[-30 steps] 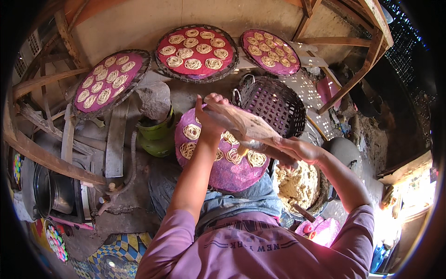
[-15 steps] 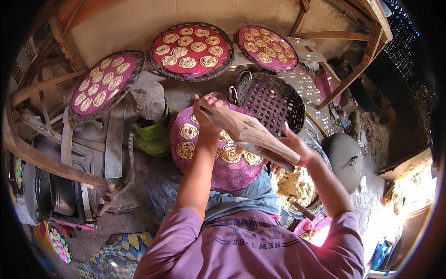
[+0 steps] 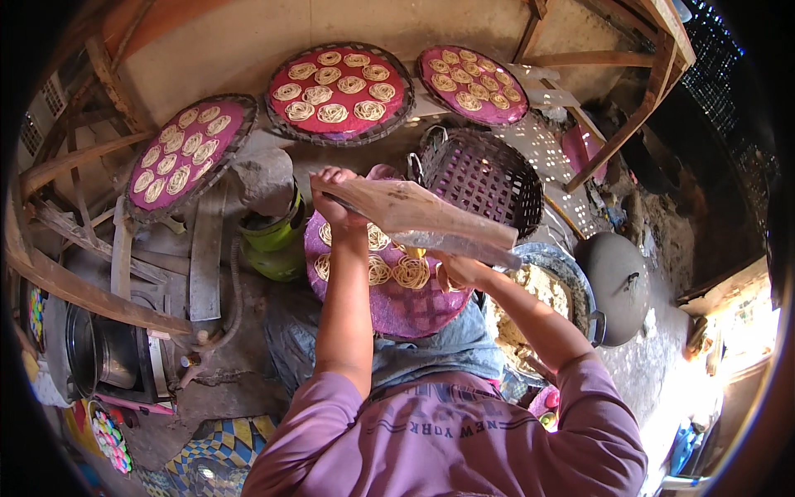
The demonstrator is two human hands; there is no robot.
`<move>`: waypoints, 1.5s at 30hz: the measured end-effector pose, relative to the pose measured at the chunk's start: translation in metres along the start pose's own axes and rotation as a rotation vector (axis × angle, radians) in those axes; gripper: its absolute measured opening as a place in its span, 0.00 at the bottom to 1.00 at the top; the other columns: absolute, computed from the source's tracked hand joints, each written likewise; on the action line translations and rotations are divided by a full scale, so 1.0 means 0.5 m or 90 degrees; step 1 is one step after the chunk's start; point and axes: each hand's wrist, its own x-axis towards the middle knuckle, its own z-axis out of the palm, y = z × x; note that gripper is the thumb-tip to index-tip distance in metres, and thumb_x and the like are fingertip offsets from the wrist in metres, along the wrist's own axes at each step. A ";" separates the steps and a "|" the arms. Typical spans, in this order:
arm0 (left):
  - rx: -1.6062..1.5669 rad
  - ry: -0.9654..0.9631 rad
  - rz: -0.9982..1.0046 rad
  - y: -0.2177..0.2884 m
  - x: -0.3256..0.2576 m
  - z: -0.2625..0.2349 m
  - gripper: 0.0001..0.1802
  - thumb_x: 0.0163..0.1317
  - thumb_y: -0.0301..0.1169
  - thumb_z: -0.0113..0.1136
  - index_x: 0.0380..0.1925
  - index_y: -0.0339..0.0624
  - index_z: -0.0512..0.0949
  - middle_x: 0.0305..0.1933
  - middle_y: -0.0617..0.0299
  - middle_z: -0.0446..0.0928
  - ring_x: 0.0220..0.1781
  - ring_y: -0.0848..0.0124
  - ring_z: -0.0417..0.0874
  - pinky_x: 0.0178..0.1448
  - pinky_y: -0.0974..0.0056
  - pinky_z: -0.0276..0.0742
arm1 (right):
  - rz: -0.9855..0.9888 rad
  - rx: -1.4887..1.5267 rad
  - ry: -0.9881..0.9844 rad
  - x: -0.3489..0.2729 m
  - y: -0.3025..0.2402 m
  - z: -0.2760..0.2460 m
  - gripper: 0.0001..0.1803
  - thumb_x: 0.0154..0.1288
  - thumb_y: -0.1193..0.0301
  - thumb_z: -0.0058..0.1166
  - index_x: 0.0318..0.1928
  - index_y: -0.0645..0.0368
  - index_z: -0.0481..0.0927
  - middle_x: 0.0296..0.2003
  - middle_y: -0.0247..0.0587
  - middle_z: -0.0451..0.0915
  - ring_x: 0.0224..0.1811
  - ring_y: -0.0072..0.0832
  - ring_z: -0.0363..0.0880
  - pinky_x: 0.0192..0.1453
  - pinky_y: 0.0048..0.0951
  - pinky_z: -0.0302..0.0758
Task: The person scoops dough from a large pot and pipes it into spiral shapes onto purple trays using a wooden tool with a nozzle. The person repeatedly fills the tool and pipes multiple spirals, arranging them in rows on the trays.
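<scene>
A long wooden hand press [image 3: 422, 209], made of two thick wooden levers, is tilted over a round tray covered in purple cloth [image 3: 410, 319]. My left hand [image 3: 335, 195] is wrapped around its far left end. Beneath the lower lever, toward its right end, is my right hand [image 3: 465, 272]; the wood hides part of its fingers. A small yellow part [image 3: 414, 251] shows under the press. Several coiled nests of pale dough strands [image 3: 411, 272] lie on the cloth, the nearest one beside my right fingers. The tray rests by my lap.
A metal basin [image 3: 590, 290] of crumbly dough [image 3: 538, 291] stands at my right, next to a grey lid [image 3: 613, 282]. Ahead is a dark woven basket [image 3: 489, 178]. Three round trays, including a red one [image 3: 310, 87], hold more nests. A stone [image 3: 263, 180] sits on a green container [image 3: 273, 248] at left.
My right hand has left the press's right end and moved left beneath it, to the nests. The left hand and the press have shifted left, and the press lies more level.
</scene>
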 end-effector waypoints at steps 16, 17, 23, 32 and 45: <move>0.119 0.211 -0.073 -0.125 -0.117 0.038 0.26 0.62 0.58 0.51 0.29 0.45 0.78 0.28 0.64 0.77 0.35 0.65 0.78 0.50 0.55 0.72 | 0.237 -0.262 0.060 -0.228 -0.129 0.088 0.45 0.69 0.33 0.17 0.47 0.63 0.73 0.23 0.42 0.77 0.21 0.26 0.79 0.22 0.26 0.77; 0.140 0.230 -0.061 -0.125 -0.114 0.044 0.25 0.61 0.57 0.52 0.28 0.46 0.78 0.27 0.66 0.76 0.33 0.65 0.77 0.49 0.56 0.72 | 0.225 -0.261 0.037 -0.239 -0.136 0.092 0.45 0.69 0.33 0.18 0.47 0.63 0.73 0.23 0.41 0.77 0.21 0.25 0.79 0.22 0.25 0.77; 0.141 0.178 -0.120 -0.142 -0.088 0.106 0.27 0.63 0.59 0.47 0.26 0.48 0.77 0.26 0.67 0.75 0.33 0.66 0.76 0.48 0.57 0.71 | 0.205 -0.320 0.158 -0.258 -0.160 0.114 0.46 0.68 0.32 0.23 0.43 0.64 0.77 0.19 0.39 0.75 0.17 0.22 0.75 0.17 0.24 0.71; 0.014 0.147 -0.175 -0.149 -0.144 0.017 0.27 0.64 0.58 0.44 0.27 0.49 0.78 0.25 0.65 0.78 0.30 0.66 0.79 0.46 0.55 0.73 | 0.208 -0.284 0.089 -0.280 -0.109 0.069 0.46 0.69 0.33 0.24 0.56 0.65 0.71 0.32 0.46 0.81 0.26 0.30 0.83 0.30 0.29 0.83; -0.027 0.169 -0.054 -0.108 -0.135 0.030 0.19 0.64 0.50 0.50 0.21 0.52 0.75 0.22 0.73 0.76 0.26 0.73 0.78 0.42 0.62 0.73 | 0.063 0.184 -0.110 -0.121 0.109 0.040 0.34 0.73 0.46 0.34 0.67 0.58 0.64 0.32 0.46 0.77 0.20 0.25 0.76 0.29 0.30 0.81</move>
